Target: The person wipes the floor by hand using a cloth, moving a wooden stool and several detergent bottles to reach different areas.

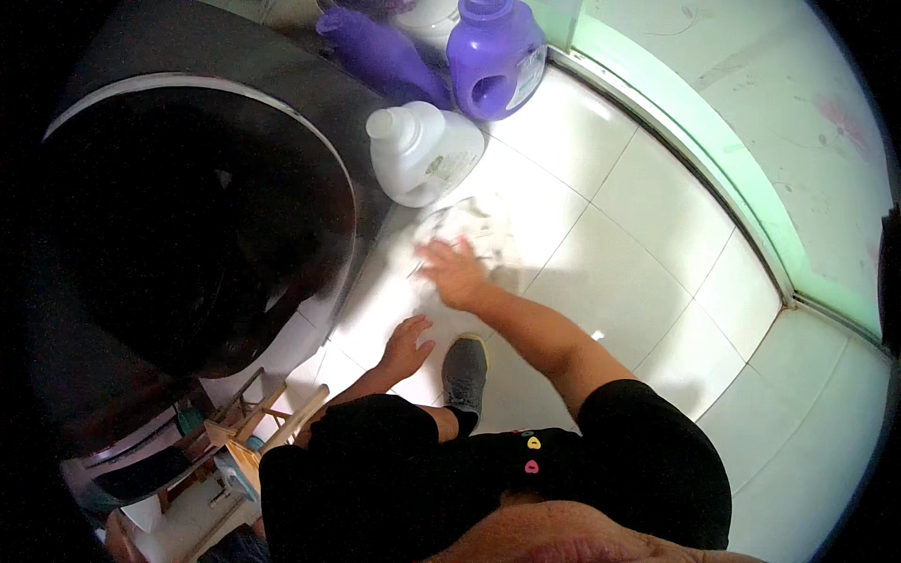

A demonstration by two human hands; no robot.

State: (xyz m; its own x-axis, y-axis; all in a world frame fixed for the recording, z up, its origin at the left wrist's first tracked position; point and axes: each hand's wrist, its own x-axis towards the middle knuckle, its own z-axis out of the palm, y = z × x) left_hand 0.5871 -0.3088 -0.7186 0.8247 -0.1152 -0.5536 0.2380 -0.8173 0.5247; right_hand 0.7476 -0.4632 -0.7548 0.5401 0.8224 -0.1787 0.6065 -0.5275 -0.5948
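My right hand [454,274] is stretched forward over the tiled floor, blurred, with its fingers apart. Just beyond its fingertips is a pale, blurred, see-through-looking thing [479,222] with dark marks, perhaps a plastic bag; whether the hand touches it is unclear. My left hand [407,346] hangs nearer my body, thumb and fingers apart, holding nothing. A white plastic jug [426,155] without a visible cap stands beyond the right hand. Behind it are a purple detergent jug [496,63] with a handle hole and another purple container [387,60].
At left is a dark appliance with a large, round glossy door [197,225]. A green-tinted glass partition [704,148] with a metal track curves along the right. My grey shoe [464,373] rests on the white tiles [619,253]. Wooden furniture [246,436] stands at lower left.
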